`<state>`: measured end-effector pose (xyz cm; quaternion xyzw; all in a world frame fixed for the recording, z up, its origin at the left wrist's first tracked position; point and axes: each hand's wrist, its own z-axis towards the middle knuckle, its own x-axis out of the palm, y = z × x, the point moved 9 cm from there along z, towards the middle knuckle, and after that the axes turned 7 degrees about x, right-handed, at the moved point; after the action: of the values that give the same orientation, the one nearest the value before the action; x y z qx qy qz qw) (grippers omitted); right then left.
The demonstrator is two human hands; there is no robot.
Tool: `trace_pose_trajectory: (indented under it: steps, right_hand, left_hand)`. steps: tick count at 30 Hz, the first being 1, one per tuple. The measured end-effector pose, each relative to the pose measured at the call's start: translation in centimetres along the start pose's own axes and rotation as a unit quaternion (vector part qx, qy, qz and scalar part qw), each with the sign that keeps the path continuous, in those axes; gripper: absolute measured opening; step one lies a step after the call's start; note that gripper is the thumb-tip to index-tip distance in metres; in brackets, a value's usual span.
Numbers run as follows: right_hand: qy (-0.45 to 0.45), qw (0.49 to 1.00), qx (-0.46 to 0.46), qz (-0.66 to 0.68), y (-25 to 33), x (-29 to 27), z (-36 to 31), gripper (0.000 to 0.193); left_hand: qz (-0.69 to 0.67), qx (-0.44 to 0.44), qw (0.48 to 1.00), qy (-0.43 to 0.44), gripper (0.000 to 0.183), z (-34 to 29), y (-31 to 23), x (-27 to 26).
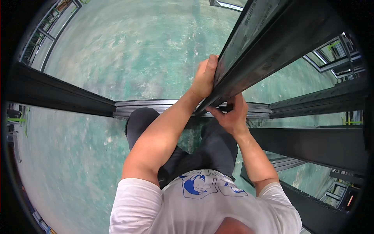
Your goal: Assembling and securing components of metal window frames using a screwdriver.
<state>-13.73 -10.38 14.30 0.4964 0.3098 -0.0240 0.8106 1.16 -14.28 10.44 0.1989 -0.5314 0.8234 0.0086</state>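
Note:
A tall black-framed glass panel (253, 52) leans up to the right, its lower end down at a silvery grooved track (156, 104). My left hand (204, 76) grips the panel's left side, thumb up along its edge. Low on the other side, close to the track, my right hand (234, 116) holds the panel's bottom end; its thumb points left and its other fingers are partly hidden behind the panel. Where the panel meets the track is covered by my hands, so I cannot tell whether it is seated in the grooves.
Black frame posts extend from the track, one left (66, 91) and one right (319, 97). Another dark beam (311, 144) lies nearer on the right. Metal racks stand at far left (46, 34) and far right (339, 58). The green floor (136, 43) is scuffed. My knees are against or near the track.

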Motion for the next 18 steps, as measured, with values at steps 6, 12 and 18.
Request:
trace_pose_trajectory:
  steps: [6, 12, 18]
  right_hand:
    - [-0.082, 0.988, -0.126, -0.031, 3.4, -0.9, 1.4, 0.06]
    - [-0.037, 0.994, -0.088, -0.061, 3.0, -0.9, 1.7, 0.053]
    - [-0.081, 0.995, -0.06, 0.028, 3.1, -1.4, 2.1, 0.059]
  left_hand:
    - [-0.036, -0.003, 0.999, -0.022, 0.077, 0.3, 0.9, 0.1]
    - [-0.008, 0.008, 1.0, -0.013, 0.078, 0.6, 0.4, 0.0]
    - [-0.035, 0.011, 0.999, 0.016, 0.075, 1.0, 0.7, -0.3]
